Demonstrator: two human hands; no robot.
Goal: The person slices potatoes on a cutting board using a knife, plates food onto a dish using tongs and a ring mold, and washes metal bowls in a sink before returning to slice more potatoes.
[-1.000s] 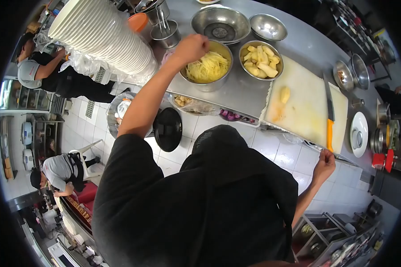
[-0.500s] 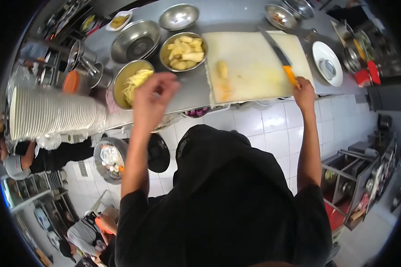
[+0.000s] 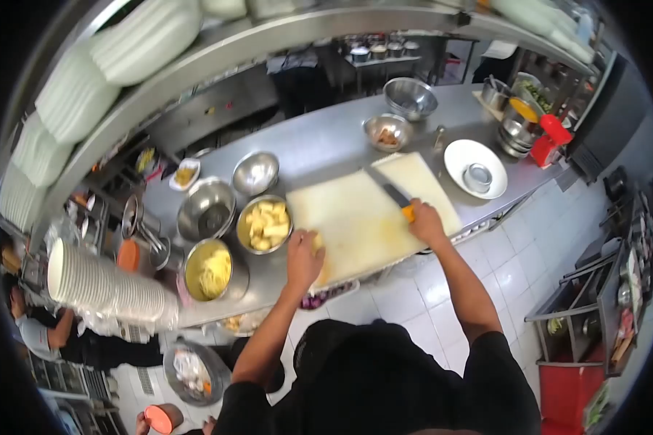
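A knife (image 3: 389, 190) with an orange handle lies in the grip of my right hand (image 3: 426, 222), its blade over the white cutting board (image 3: 355, 210). My left hand (image 3: 306, 255) is closed round a pale yellow peeled piece (image 3: 318, 241) at the board's left edge. Just left of it stands a metal bowl of peeled yellow chunks (image 3: 267, 226). Farther left, a deeper container holds thin yellow shreds (image 3: 215, 274). Orange stains mark the board near my left hand.
Empty metal bowls (image 3: 256, 174) stand behind the chunks. At the right are a white dish (image 3: 476, 170) and a red object (image 3: 551, 141). Stacked white containers (image 3: 101, 279) occupy the left. A shelf (image 3: 283, 38) runs overhead. Other people are at the lower left.
My left hand has moved right from the container of shreds to the peeled piece and closed on it. The knife remains in my right hand. The view has tilted up, showing the shelf.
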